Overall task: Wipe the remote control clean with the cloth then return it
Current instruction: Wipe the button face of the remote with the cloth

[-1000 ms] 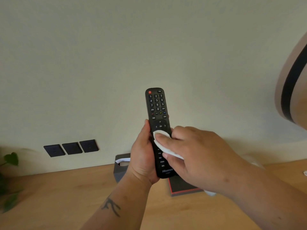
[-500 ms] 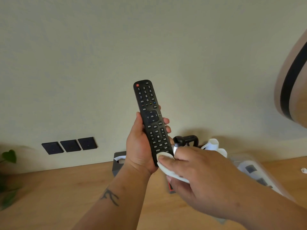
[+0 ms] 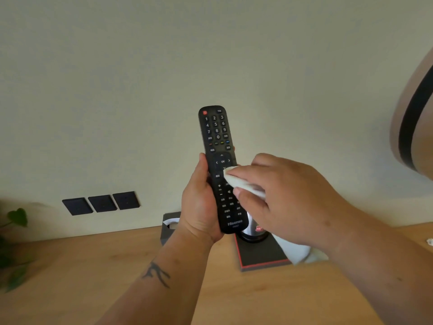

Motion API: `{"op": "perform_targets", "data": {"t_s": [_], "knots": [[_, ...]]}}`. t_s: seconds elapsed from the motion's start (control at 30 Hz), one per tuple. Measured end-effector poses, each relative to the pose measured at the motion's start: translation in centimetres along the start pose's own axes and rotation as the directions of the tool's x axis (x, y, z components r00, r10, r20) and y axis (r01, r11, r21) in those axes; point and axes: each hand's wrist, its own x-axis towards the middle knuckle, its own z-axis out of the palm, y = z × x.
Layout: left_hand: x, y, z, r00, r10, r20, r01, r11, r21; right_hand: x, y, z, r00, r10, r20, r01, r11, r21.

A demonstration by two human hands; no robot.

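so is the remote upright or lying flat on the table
Upright, off the table: the left hand grips the remote around its lower half, number keys on top, buttons facing the camera.

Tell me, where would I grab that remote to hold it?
Probably the lower half of the remote, from behind, as the left hand does: it is long, narrow and upright, so a grip wraps its back and edges. That leaves the buttons open to the cloth in the right hand.
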Motion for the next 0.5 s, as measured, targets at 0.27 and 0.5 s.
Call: {"op": "perform_targets", "data": {"t_s": [0.27, 0.5], "knots": [[0.2, 0.1, -0.1, 0.999, 0.036, 0.016, -0.036, 0.999, -0.026, -0.3, 0.1, 0.3, 0.997, -0.074, -0.031, 0.070, 0.993, -0.098], [-0.1, -0.7, -0.5, 0.999, -0.026, 0.025, 0.023, 0.996, 0.083, 0.0, 1.6, -1.1, 0.951, -0.238, 0.195, 0.297, 0.876, -0.380]]}}
